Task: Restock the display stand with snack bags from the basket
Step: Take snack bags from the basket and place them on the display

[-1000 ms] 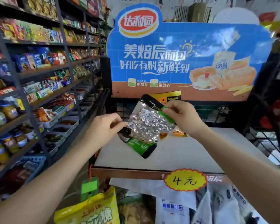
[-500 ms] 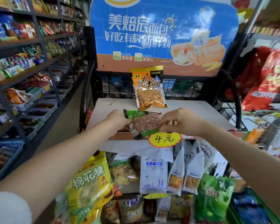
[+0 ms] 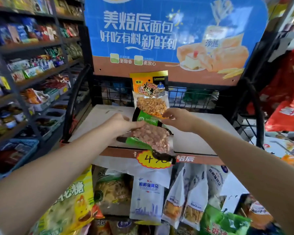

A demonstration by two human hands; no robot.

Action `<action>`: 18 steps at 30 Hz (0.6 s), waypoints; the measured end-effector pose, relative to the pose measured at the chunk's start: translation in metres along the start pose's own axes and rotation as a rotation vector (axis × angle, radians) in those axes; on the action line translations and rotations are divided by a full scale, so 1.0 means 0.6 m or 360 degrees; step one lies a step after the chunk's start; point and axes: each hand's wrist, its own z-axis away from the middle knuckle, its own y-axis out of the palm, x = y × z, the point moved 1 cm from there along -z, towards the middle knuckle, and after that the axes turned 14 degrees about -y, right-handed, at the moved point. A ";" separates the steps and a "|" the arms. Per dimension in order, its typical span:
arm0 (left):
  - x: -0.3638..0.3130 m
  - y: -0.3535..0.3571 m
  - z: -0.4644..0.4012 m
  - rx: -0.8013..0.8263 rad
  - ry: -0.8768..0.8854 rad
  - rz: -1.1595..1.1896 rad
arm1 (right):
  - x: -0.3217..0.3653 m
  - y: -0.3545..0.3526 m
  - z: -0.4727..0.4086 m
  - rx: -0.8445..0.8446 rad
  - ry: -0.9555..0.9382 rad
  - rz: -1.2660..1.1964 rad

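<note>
A green bag (image 3: 149,133) of nuts is lying on the stand's white shelf (image 3: 193,133), its lower end hanging over the front edge onto the yellow price tag (image 3: 149,161). The left hand (image 3: 120,124) is pinching its left edge — the right hand (image 3: 178,118) is gripping its top corner. An orange bag (image 3: 150,94) is leaning upright just behind, against the wire back (image 3: 193,97).
</note>
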 end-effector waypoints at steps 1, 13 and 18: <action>-0.009 0.001 0.006 0.0008 0.0058 0.0054 | -0.003 -0.008 -0.007 -0.0025 -0.0075 -0.0082; -0.103 0.049 0.096 -0.0634 0.1146 -0.0709 | -0.051 -0.172 -0.001 -0.0545 -0.0655 -0.0608; -0.152 0.104 0.058 -0.0777 0.1318 -0.1068 | -0.147 -0.255 0.025 -0.0689 -0.0547 -0.0066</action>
